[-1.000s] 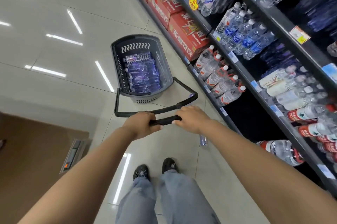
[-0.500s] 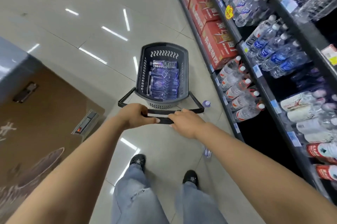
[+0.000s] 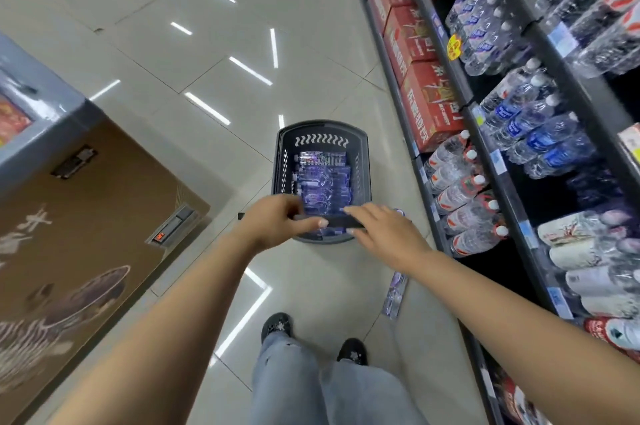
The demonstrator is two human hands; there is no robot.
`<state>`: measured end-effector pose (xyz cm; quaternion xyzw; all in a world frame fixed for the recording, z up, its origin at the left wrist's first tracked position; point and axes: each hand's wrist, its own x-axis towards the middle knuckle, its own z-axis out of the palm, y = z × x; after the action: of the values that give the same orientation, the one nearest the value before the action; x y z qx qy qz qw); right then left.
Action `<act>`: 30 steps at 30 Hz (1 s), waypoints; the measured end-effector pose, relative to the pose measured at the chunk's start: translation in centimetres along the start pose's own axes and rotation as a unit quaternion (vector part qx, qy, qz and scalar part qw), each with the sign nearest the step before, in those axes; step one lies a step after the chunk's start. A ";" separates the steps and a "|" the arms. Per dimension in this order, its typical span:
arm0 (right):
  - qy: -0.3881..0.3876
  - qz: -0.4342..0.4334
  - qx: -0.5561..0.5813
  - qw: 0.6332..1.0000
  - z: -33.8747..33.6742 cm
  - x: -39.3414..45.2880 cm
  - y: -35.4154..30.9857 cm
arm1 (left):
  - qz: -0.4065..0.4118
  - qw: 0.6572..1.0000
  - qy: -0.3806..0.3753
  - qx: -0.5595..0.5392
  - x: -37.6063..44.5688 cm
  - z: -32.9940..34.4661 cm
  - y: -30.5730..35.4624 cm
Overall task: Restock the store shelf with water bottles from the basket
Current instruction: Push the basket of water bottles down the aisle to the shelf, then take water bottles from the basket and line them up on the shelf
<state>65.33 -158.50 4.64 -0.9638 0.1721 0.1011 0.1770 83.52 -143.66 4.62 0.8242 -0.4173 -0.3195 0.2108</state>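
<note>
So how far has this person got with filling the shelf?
Barely started, it seems. The basket on the floor is full of bottles, and none is in hand. The left hand grips the basket's handle; the right hand rests on it with fingers spread. One bottle lies loose on the floor by the shelf. All the shelving is left.

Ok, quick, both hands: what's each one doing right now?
Left hand: closed on the basket handle, thumb along the bar.
Right hand: resting on the same handle, fingers extended over it; a full grip cannot be told.
</note>
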 end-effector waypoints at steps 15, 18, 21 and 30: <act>-0.018 0.225 0.012 0.974 -0.7 14.2 7.0 | 0.051 0.996 0.067 0.035 18.2 -5.3 -5.6; -0.031 0.248 0.005 0.968 -0.6 17.5 7.9 | 0.024 0.990 0.044 0.130 22.0 -5.6 -8.2; -0.057 0.261 0.004 0.964 0.4 19.6 8.6 | 0.039 0.981 -0.004 0.189 24.6 -5.9 -9.6; -0.115 0.289 0.008 0.950 4.0 24.0 11.5 | 0.008 0.973 -0.045 0.227 31.1 -4.8 -14.4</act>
<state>82.64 -174.14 -8.72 -0.8530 0.4225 0.2571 0.1667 108.77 -160.80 -11.76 0.8321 -0.4942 -0.2516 0.0021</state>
